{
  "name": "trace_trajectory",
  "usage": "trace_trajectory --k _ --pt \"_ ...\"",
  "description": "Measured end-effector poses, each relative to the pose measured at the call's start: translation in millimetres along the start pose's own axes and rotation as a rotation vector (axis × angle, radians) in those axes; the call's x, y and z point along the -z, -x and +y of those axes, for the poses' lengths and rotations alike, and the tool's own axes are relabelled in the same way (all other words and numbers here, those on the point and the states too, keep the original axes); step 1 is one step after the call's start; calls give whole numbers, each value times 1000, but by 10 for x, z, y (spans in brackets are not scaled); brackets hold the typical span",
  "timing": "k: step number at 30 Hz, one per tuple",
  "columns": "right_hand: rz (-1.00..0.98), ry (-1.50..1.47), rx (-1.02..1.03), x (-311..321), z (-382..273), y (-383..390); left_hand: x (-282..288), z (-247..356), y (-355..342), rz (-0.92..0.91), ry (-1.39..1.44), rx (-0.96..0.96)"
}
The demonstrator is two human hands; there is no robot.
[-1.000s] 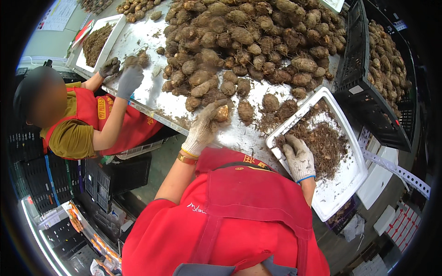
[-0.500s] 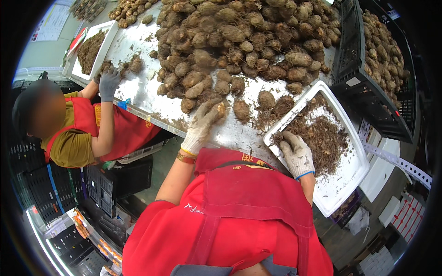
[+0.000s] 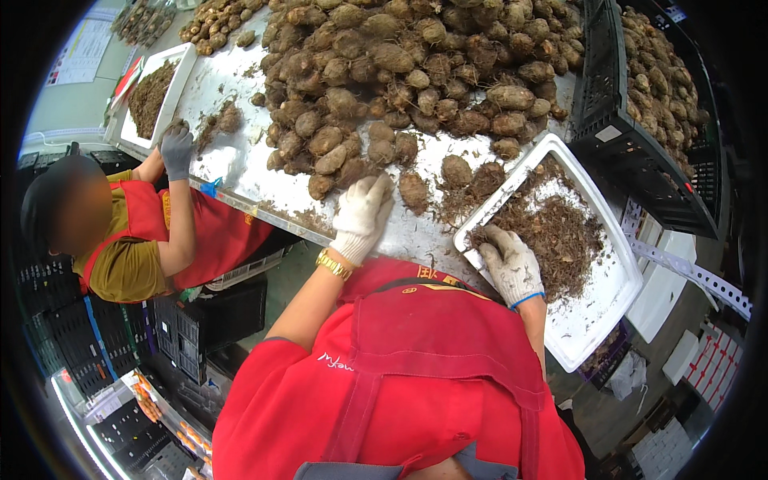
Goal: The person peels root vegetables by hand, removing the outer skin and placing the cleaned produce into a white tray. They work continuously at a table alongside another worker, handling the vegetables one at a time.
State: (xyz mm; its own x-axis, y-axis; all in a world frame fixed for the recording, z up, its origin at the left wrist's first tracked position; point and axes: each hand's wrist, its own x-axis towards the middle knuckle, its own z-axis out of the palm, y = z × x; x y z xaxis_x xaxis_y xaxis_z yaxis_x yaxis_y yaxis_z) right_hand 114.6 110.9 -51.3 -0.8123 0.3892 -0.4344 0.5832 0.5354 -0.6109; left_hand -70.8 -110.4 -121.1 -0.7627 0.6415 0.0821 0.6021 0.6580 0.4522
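Observation:
My left hand [image 3: 363, 214], in a white knit glove, is closed at the near edge of the taro pile [image 3: 360, 76]. Its curled fingers hide whatever they hold. A brown taro [image 3: 414, 193] lies just to its right, and others touch the pile beyond it. My right hand [image 3: 510, 262], in a soiled white glove with a blue cuff, rests over the left rim of a white tray [image 3: 578, 357]. Its fingers are apart over loose brown root fibres [image 3: 560, 240], and I see nothing gripped in them.
A black crate [image 3: 606, 96] of taros stands at the right. To the left a co-worker in a red apron [image 3: 216, 248] handles a taro with a grey-gloved hand [image 3: 176, 150], beside another white tray [image 3: 181, 78]. The metal table [image 3: 240, 180] has its front edge before me.
My left hand has turned so its back faces up more, and its fingers curl further out of sight. The right hand stays at the tray rim. The co-worker's hand has moved slightly left.

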Motion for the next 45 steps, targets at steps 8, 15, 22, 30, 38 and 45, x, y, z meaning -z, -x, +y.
trace_trajectory --k 8,15,22,30,38,45 --pt "-16 72 18 -38 -1 -36 45 32 -7 51 -53 -21" --pt "98 -10 44 35 -82 -13 219 -179 23 -235 917 469" --pt "253 -150 153 111 -230 -73 474 303 -52 -285 1581 561" --pt "281 -148 470 69 -697 -208 427 520 -89 -480 1906 536" --pt "102 -628 203 -113 -550 -418 422 795 -80 -313 1001 43" --pt "294 -526 138 -10 -529 -314 564 943 -139 -414 1267 422"
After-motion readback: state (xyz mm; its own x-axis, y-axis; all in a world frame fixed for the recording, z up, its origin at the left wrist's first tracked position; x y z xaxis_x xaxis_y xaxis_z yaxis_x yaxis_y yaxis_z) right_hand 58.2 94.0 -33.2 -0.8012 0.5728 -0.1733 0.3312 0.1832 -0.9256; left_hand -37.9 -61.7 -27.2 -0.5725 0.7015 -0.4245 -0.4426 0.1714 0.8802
